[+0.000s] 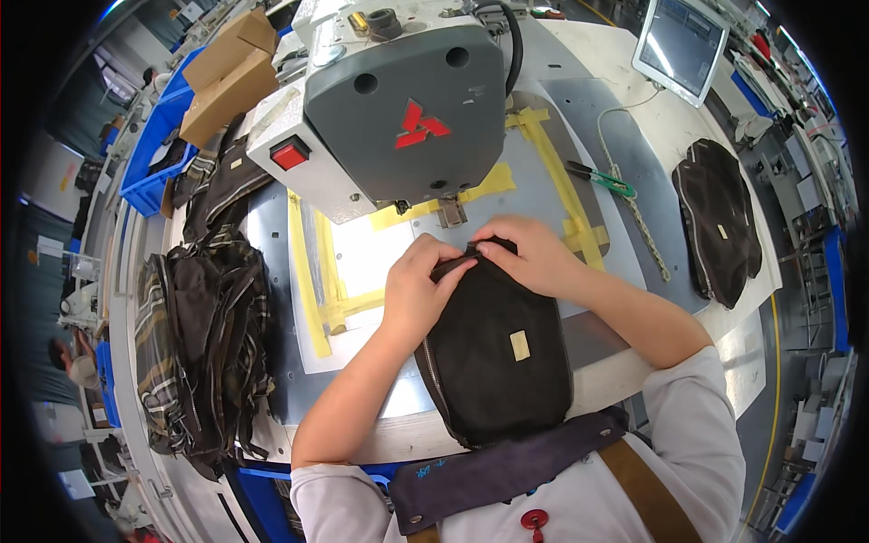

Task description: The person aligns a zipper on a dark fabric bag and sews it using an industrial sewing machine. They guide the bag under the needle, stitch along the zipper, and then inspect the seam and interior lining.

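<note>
White short-sleeved top (695,434), dark purple bib (507,466), brown straps (650,489)

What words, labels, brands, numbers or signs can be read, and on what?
Dark grey, boxy machine cover: red emblem, no readable words.
Cream rectangular patch on black fabric bag: no readable text.
White-framed, rectangular screen: too small and glary to read.
Dark purple cloth flap: blue marks, too blurred to read.

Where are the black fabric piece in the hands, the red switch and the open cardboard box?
Black fabric piece (493,353): head view, on its broad dark panel, left of the pale label.
Red switch (290,153): head view, on its red face.
Cardboard box (231,101): head view, on its brown side.
</note>
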Demonstrator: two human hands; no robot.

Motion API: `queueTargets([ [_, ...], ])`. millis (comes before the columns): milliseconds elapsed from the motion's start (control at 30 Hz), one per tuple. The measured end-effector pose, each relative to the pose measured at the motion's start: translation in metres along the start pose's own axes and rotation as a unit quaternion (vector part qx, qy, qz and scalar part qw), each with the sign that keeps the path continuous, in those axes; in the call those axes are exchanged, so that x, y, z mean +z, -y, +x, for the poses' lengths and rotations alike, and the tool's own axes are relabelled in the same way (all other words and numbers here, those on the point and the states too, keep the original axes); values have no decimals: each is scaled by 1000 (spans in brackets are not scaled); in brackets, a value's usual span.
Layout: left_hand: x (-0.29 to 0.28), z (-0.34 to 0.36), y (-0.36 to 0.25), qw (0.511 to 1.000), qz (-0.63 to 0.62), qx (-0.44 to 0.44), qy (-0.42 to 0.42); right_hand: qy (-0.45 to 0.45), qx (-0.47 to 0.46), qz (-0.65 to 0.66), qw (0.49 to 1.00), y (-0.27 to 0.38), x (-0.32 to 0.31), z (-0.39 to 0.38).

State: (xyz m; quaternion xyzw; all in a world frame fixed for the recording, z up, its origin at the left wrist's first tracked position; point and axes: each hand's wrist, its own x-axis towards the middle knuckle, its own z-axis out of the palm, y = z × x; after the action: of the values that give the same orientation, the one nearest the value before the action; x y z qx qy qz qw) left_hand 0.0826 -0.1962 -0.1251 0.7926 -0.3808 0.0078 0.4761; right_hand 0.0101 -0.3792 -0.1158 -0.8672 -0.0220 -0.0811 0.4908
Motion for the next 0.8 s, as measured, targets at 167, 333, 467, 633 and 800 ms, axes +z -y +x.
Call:
queueTargets([
  [167,-1,2,-3,975,92,202,-30,12,78,122,989,-5,4,4],
  [333,-1,0,-9,998,-61,13,9,34,27,128,991,-4,3,9],
  [467,-3,4,-12,992,-83,-92,18,30,33,128,991,-1,5,9],
  [633,-4,7,-12,987,-92,-127,31,23,28,119,992,-5,7,8],
  [800,-4,7,-9,984,-105,-143,31,2,8,111,994,-5,10,8],
])
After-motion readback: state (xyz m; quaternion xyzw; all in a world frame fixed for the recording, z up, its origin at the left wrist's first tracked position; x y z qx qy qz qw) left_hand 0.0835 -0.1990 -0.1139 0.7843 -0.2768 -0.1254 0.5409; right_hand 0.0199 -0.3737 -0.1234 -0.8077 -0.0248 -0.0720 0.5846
